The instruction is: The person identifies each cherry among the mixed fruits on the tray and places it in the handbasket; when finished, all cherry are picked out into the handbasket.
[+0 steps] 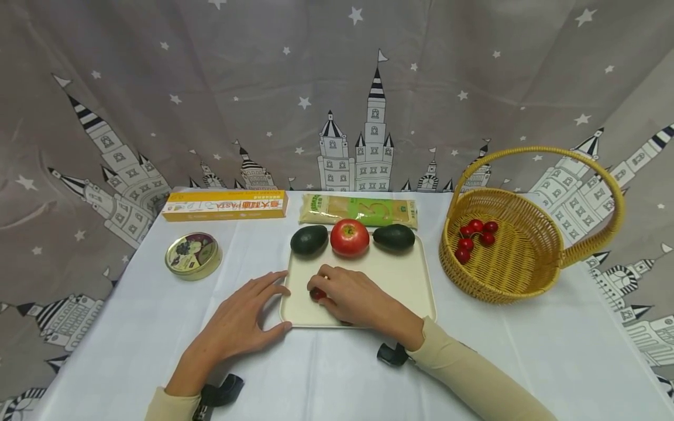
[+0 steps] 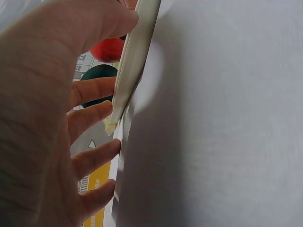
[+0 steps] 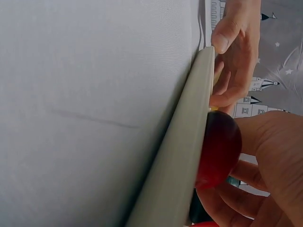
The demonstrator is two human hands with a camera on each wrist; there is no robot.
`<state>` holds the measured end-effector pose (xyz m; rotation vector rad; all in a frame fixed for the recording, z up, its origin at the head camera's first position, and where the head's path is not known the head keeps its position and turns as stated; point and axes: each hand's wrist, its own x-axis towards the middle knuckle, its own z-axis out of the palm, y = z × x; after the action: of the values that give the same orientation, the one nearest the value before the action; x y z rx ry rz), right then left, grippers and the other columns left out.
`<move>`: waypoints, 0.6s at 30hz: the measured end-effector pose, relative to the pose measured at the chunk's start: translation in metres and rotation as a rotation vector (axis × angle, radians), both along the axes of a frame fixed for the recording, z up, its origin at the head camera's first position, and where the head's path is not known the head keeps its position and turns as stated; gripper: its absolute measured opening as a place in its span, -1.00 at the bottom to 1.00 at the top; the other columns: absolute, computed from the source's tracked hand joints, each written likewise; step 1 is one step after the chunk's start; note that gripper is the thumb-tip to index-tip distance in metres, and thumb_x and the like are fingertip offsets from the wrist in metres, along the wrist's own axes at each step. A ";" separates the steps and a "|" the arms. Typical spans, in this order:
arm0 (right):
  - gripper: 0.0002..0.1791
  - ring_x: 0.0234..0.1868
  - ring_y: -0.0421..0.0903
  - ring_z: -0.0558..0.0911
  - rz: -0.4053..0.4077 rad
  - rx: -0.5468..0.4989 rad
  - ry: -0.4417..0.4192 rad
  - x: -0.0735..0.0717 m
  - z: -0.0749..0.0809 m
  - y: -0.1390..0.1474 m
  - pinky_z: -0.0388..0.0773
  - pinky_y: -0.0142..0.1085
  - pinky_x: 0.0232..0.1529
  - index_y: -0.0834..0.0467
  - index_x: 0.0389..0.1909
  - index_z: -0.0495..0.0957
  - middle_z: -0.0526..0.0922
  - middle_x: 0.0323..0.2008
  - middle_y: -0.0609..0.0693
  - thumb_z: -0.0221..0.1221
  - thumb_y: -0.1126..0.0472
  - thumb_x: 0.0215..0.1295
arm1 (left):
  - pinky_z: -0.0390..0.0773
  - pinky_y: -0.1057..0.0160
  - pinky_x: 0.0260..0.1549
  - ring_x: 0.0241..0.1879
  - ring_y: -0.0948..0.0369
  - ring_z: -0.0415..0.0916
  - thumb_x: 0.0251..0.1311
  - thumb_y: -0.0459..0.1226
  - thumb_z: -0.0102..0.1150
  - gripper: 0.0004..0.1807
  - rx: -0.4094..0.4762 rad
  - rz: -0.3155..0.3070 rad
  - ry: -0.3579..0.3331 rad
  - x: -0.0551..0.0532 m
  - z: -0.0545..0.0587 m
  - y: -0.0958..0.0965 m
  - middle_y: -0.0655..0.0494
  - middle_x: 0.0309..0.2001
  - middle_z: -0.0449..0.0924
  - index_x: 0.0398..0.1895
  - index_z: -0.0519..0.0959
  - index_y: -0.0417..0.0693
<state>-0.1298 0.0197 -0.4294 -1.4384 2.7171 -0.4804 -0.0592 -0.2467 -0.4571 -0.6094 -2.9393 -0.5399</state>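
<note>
My right hand [image 1: 354, 292] reaches over the cream tray [image 1: 405, 286] and grips a dark red plum [image 1: 317, 294] between thumb and fingers, low at the tray's surface. A sliver of something dark red [image 1: 345, 323] peeks out under that hand by the front rim. The right wrist view shows a dark red fruit [image 3: 220, 149] close up, thumb behind it. My left hand [image 1: 239, 318] spreads at the tray's left side, thumb and fingertips at its edge. Along the tray's back lie an avocado [image 1: 309, 240], a tomato [image 1: 350, 238] and another avocado [image 1: 394, 237].
To the right stands a wicker basket [image 1: 505, 286] with a tall handle and several cherries [image 1: 466, 242] inside. Behind the tray lies a green-and-clear noodle packet [image 1: 363, 211]. A pasta box [image 1: 225, 206] and a round tin [image 1: 192, 255] are at the left. A patterned curtain [image 1: 263, 76] hangs behind.
</note>
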 end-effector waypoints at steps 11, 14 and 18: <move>-0.69 -0.29 -0.21 0.60 -0.018 0.038 0.008 -0.005 0.007 0.005 0.63 -0.37 -0.29 -0.07 0.15 0.69 0.65 -0.05 -0.11 0.40 0.13 0.44 | 0.54 -0.16 0.36 0.50 0.00 0.40 0.16 0.20 0.48 -0.38 -0.003 0.004 -0.001 0.001 0.002 0.000 0.15 0.58 0.39 0.21 0.62 0.19; -0.69 -0.35 -0.21 0.56 -0.063 0.030 0.014 -0.009 0.013 0.012 0.61 -0.37 -0.32 -0.09 0.15 0.70 0.63 -0.05 -0.11 0.41 0.10 0.43 | 0.55 -0.15 0.36 0.50 -0.01 0.40 0.14 0.19 0.50 -0.38 -0.001 0.001 0.002 0.001 0.001 0.000 0.14 0.58 0.39 0.21 0.63 0.18; -0.68 -0.41 -0.19 0.54 -0.110 0.002 0.020 -0.014 0.022 0.025 0.57 -0.36 -0.37 -0.10 0.14 0.71 0.62 -0.04 -0.10 0.42 0.10 0.40 | 0.55 -0.15 0.36 0.50 -0.01 0.41 0.13 0.17 0.50 -0.38 -0.001 -0.003 0.005 0.001 0.000 0.000 0.13 0.58 0.39 0.21 0.63 0.17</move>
<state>-0.1436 0.0448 -0.4075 -1.3056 2.8225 -0.4700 -0.0585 -0.2465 -0.4574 -0.6144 -2.9350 -0.5359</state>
